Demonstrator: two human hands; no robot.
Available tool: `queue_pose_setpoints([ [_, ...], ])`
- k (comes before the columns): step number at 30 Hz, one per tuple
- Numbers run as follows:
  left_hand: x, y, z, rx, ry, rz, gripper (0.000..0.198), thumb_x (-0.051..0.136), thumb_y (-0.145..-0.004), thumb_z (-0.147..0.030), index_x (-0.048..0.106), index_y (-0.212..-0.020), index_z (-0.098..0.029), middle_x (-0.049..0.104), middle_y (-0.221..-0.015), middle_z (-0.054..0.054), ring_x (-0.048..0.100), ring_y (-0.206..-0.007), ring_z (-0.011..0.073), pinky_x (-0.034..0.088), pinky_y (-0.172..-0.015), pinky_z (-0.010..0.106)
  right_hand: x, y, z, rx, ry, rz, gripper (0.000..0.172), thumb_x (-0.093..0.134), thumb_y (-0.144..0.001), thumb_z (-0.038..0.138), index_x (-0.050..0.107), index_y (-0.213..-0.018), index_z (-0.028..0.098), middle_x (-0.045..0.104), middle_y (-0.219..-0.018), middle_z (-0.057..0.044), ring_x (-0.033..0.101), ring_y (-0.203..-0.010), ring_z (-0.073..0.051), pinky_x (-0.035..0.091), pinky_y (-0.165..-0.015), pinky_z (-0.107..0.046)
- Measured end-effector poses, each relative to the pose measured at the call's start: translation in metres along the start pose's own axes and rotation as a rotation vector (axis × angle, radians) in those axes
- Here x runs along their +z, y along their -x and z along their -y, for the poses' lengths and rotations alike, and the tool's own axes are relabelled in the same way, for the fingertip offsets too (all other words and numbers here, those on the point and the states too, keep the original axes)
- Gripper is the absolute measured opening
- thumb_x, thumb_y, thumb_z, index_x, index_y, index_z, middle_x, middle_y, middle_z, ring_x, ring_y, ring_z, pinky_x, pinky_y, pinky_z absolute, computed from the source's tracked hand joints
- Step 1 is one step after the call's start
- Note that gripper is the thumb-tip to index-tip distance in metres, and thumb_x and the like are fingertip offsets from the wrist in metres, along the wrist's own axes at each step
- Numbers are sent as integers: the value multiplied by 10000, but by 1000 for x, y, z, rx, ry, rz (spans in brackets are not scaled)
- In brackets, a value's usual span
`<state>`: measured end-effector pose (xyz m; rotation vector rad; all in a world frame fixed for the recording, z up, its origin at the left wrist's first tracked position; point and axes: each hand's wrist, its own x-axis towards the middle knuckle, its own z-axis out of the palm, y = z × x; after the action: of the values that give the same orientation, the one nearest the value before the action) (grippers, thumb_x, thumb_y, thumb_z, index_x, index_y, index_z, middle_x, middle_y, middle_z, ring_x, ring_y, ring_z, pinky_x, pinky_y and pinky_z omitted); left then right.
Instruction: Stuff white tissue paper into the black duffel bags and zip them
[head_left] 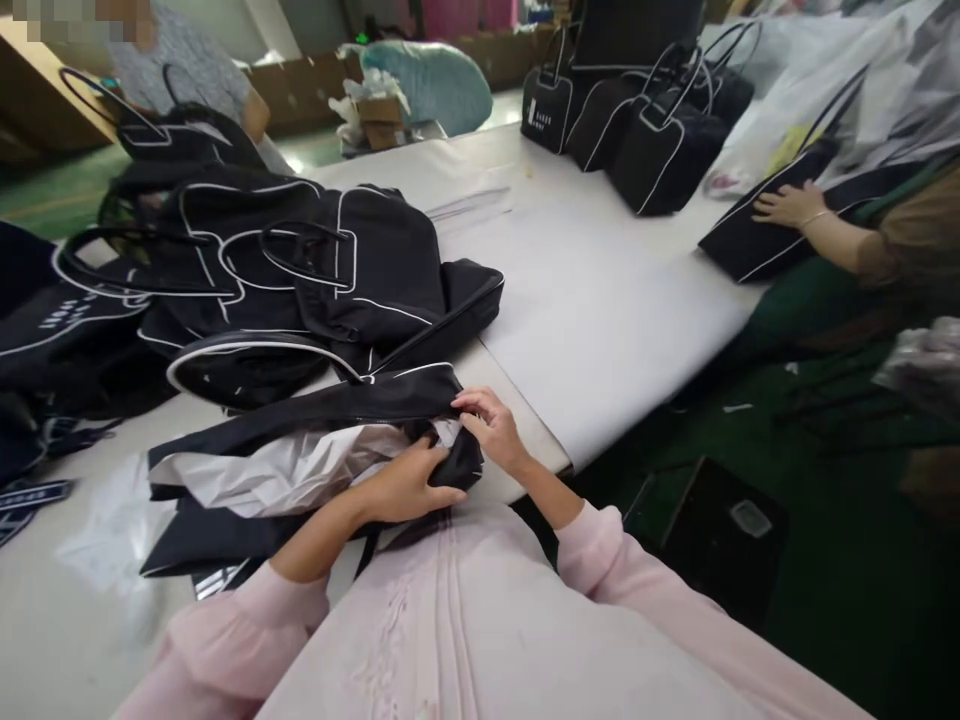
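Black fabric, white piping: bag (pixel 337 402) on table (pixel 592 340), nr the edge, right at the fingers. Lies lengthwise in front of torso, R end b/w both hands, rest stretching off to L. Gapes open along its length, w/ crumpled whitish sheet (pixel 277 470) bulging from the mouth, L of the hands.

L hand (pixel 409 485): forearm up from lower L, across nr side of bag, back of hand up. Reaches w/ fingers into the mouth nr R end, tips partly hidden; thumb spread wide, pointing R, over nr wall. Touches bag; can't tell if gripping anything inside.

R hand (pixel 491 425): forearm up from lower R, slanting L to bag's R end. Wrist slightly bent, fingers half curled. Pinches rim b/w thumb & fingertips, almost no gap, just beside L fingers.

Beyond, just past the mouth: more black bags (pixel 390 250), piled. Far R: co-worker's hand (pixel 795 205) flat on another bag (pixel 757 235).
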<state>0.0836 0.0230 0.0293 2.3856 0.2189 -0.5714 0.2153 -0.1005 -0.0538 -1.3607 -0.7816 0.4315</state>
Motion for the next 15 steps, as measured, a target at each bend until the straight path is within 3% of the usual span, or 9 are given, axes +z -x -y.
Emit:
queue_pose_setpoints([
  [2, -3, 0, 0, 4, 158, 4, 384, 672, -786, -472, 609, -979, -147, 581, -968, 78, 565, -888, 255, 441, -796, 341, 0, -1, 1, -12, -15, 5, 189, 550, -837, 183, 663, -986, 158, 574, -1114, -86, 574, -1062, -153, 501, -941, -303],
  [5, -8, 4, 2, -74, 660, 56, 452, 635, -814, -503, 571, -1073, -138, 628, -982, 72, 585, -857, 232, 459, -748, 311, 0, -3, 3, -6, -71, 5, 177, 558, -832, 182, 673, -964, 155, 584, -1096, -85, 580, -1060, -153, 496, -948, -303],
  [7, -12, 12, 0, -129, 829, 52, 445, 595, -845, -515, 553, -1081, -140, 639, -989, 73, 593, -846, 222, 462, -734, 300, -2, -2, 5, -2, -85, 24, 166, 566, -835, 180, 690, -943, 154, 596, -1089, -86, 590, -1044, -152, 498, -929, -298],
  [8, -15, 18, -1, -140, 779, 27, 427, 582, -856, -511, 553, -1074, -144, 640, -990, 71, 593, -858, 224, 459, -745, 302, -4, -1, 7, -9, -73, 37, 161, 570, -839, 176, 699, -932, 153, 603, -1084, -86, 596, -1031, -150, 498, -923, -299],
  [11, -28, 41, -6, -134, 313, -32, 345, 516, -912, -458, 571, -1097, -171, 640, -1029, 62, 587, -937, 235, 430, -834, 324, -12, 3, 24, -89, 16, 67, 158, 575, -852, 154, 710, -933, 150, 629, -1050, -88, 608, -1002, -154, 487, -942, -325],
  [13, -36, 59, -7, -138, 101, 12, 321, 486, -938, -428, 575, -1147, -202, 642, -1077, 53, 588, -971, 228, 414, -863, 317, -15, 1, 45, -165, 56, 87, 162, 575, -865, 154, 705, -961, 152, 640, -1029, -89, 608, -1004, -165, 484, -957, -348],
  [15, -38, 73, -8, -163, 66, 65, 294, 502, -933, -415, 596, -1130, -219, 657, -1045, 38, 600, -919, 215, 424, -821, 301, -9, -6, 71, -239, 53, 167, 187, 580, -882, 181, 697, -1028, 165, 638, -1050, -86, 601, -1025, -169, 484, -969, -351],
])
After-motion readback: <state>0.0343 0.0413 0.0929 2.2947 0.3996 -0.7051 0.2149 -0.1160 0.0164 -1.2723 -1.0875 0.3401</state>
